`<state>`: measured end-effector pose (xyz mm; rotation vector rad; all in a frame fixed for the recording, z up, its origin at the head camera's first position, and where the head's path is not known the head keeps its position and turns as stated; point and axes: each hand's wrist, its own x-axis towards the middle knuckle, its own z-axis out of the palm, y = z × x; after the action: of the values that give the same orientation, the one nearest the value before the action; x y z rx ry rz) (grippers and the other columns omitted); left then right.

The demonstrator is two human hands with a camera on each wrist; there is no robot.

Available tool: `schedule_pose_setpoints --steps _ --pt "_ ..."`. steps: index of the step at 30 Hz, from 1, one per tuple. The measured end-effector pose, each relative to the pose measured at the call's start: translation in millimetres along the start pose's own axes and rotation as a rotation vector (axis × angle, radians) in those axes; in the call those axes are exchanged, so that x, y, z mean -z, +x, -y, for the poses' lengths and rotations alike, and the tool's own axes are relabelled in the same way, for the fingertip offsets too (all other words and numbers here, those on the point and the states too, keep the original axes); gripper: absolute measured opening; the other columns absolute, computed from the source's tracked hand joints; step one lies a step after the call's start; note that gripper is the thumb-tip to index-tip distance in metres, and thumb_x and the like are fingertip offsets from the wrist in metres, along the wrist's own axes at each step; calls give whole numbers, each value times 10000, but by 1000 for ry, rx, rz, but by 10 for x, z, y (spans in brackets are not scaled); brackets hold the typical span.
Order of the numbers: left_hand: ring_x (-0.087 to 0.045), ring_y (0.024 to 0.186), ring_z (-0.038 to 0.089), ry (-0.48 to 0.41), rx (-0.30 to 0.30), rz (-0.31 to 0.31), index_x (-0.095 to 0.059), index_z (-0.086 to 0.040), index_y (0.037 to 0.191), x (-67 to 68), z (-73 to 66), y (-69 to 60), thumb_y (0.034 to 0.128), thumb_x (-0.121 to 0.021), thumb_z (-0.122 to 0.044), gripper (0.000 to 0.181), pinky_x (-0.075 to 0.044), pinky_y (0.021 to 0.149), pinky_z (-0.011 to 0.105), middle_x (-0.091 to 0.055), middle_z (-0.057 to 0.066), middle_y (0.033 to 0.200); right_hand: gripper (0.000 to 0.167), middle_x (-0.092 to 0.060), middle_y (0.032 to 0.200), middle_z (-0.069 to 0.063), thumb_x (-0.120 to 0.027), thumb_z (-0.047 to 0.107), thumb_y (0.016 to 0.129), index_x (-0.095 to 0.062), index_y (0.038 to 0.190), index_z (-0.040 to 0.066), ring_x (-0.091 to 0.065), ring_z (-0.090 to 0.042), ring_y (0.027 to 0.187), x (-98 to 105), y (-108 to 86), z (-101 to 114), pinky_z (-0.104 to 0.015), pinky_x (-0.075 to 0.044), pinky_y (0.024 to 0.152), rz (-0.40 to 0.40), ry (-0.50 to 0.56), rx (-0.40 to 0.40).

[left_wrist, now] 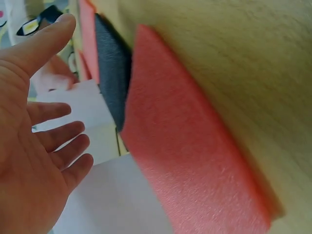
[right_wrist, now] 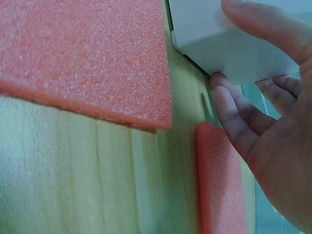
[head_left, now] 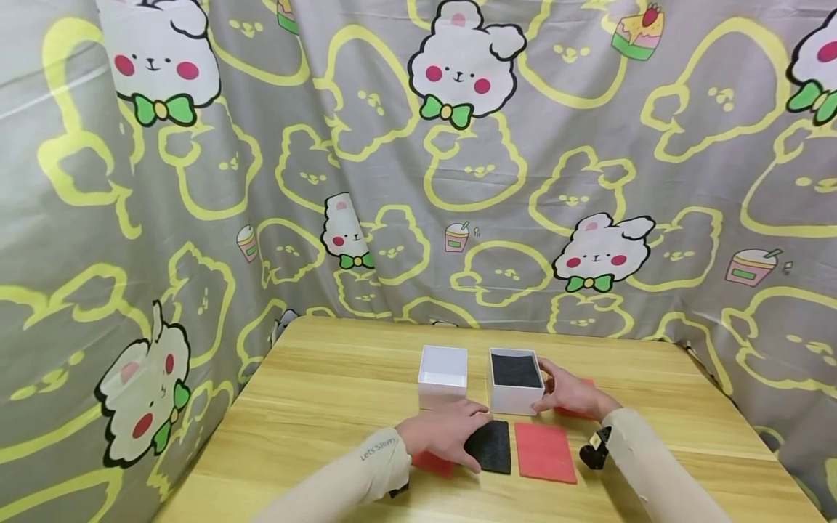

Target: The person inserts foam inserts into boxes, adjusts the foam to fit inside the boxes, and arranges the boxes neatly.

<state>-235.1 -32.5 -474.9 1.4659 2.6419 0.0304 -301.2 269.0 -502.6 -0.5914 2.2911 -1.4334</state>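
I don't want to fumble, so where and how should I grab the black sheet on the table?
Probably pinch the near edge of the black sheet, coming from your own side. It lies flat, so only a thin edge offers grip; red sheets flank it left and right, while the table shows in front.

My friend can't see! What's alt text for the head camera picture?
A right hand holds a white box with a black sheet inside on a wooden table. The left hand is spread by a black foam square and red ones, near another white box; a bunny-patterned curtain hangs behind.
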Motion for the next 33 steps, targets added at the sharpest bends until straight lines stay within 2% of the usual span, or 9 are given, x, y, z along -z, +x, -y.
schedule_pose_setpoints --steps 5,10,19,26,33 --pt "-346 1298 145 15 26 39 -369 -108 1445 -79 15 65 749 -679 -625 921 -293 1046 231 -368 17 1446 1020 -536 1201 -191 -791 54 753 -97 1501 50 -576 -306 880 7 0 -12 -362 -488 747 14 17 10" --pt "-354 1291 141 -2 36 62 -361 -118 1447 -107 33 104 731 -674 -649 945 -301 1045 240 -376 11 1437 1019 -555 1179 -193 -786 48 758 -93 1504 60 -578 -312 880 5 -1 -7 -363 -492 741 12 31 11" --pt "-390 1243 131 72 -4 64 -367 -90 1437 -222 50 139 741 -675 -640 939 -304 1022 202 -422 10 1377 1028 -580 1110 -167 -797 64 749 -101 1505 62 -568 -298 838 -5 -9 -5 -349 -475 690 -6 11 -11" --pt "-393 1232 138 62 23 76 -364 -102 1439 -207 29 144 735 -684 -637 941 -316 1016 217 -421 17 1374 1020 -587 1117 -191 -787 42 753 -98 1504 76 -588 -317 869 5 17 -56 -361 -497 712 10 54 16" --pt "-399 1223 135 52 29 82 -366 -98 1439 -211 30 151 748 -682 -624 925 -319 1012 214 -427 15 1364 1028 -534 1214 -193 -790 85 761 -82 1506 69 -588 -293 898 19 23 -71 -354 -499 755 22 28 27"
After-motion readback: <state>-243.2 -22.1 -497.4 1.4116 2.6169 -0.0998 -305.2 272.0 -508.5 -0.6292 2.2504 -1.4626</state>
